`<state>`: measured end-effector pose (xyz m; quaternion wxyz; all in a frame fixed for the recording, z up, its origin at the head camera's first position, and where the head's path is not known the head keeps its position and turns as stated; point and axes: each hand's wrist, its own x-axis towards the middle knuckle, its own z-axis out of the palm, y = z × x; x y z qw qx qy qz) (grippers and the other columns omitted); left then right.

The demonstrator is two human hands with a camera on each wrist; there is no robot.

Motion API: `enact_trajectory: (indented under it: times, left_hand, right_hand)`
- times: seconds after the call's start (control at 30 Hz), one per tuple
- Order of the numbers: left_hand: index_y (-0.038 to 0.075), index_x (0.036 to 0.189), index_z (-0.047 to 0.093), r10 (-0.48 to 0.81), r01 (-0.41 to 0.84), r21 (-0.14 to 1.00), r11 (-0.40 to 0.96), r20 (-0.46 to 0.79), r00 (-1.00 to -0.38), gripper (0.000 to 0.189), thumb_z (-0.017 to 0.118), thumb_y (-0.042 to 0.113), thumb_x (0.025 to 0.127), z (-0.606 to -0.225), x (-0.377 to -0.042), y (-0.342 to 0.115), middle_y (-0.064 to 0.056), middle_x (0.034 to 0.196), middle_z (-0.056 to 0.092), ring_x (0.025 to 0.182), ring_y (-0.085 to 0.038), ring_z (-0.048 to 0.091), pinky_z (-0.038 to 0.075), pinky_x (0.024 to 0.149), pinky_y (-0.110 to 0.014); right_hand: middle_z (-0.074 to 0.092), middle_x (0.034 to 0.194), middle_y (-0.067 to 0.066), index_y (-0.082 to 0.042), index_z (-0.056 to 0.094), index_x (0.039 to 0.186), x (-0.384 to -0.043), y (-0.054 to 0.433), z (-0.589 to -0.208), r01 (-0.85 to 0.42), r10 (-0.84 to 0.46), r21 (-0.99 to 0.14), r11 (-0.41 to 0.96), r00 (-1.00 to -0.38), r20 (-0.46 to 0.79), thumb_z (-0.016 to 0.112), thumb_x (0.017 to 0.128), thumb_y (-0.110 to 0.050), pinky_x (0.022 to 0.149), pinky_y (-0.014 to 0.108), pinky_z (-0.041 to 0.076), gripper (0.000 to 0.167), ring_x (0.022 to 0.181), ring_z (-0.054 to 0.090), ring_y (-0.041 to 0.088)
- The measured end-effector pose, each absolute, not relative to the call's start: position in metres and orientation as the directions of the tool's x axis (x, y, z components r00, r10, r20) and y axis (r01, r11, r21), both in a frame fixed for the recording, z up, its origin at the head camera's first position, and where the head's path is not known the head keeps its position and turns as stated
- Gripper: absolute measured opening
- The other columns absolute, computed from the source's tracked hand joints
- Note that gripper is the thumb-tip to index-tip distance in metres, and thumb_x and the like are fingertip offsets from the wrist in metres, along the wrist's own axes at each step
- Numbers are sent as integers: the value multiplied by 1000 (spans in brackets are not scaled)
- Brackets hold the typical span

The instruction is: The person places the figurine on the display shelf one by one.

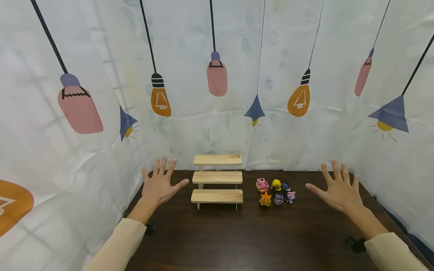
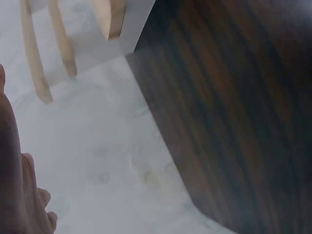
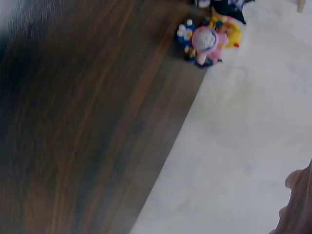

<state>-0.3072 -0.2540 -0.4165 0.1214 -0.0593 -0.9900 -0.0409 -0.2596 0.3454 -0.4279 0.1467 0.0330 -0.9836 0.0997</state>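
Observation:
My left hand (image 1: pixel 158 188) is held with fingers spread, left of a three-tier wooden display stand (image 1: pixel 217 196), and holds nothing. On the other side, my right hand (image 1: pixel 340 191) also has its fingers spread and is free of any object. Between the stand and the right hand sits a cluster of small figurines: a pink one (image 1: pixel 262 184), an orange one (image 1: pixel 265 198), a yellow one (image 1: pixel 276 184), a dark blue one (image 1: pixel 286 187), a purple one (image 1: pixel 278 199) and a pink-and-lilac one (image 1: pixel 291 197). In the right wrist view some figurines (image 3: pixel 204 40) appear near the table edge.
The dark wooden table (image 1: pixel 251 237) runs back to a pale fabric backdrop (image 1: pixel 210 131) printed with hanging lamps. More of this fabric rises at the left and right sides. The stand's three shelves hold no figurines.

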Motion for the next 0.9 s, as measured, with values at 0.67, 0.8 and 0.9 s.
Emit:
enact_trajectory:
  times: [0.67, 0.8, 0.9]
  left_hand:
    - [30, 166, 11, 100, 181, 231, 956, 323, -941, 93, 46, 76, 94, -474, -289, -212, -14, 173, 7, 159, -41, 9, 7, 118, -78]
    - [24, 165, 19, 78, 216, 333, 918, 381, -921, 87, 51, 67, 97, -481, -288, -203, -17, 170, 19, 156, -43, 21, 15, 119, -74]
    - [21, 164, 24, 49, 235, 399, 886, 424, -904, 83, 53, 61, 99, -485, -289, -197, -18, 167, 28, 151, -43, 31, 21, 120, -70]
  right_hand:
    - [-7, 172, 18, -19, 5, 166, -240, 292, -476, -137, -34, -364, 921, -961, 275, 55, 95, -67, 110, 85, 3, 100, 157, -10, 48]
    - [-3, 172, 20, -18, 8, 166, -243, 284, -482, -142, -27, -424, 894, -964, 265, 56, 95, -65, 110, 84, 4, 97, 156, -7, 49]
    - [-3, 172, 20, -17, 11, 166, -246, 279, -485, -155, -31, -473, 868, -965, 259, 55, 97, -62, 111, 84, 4, 94, 156, -6, 49]
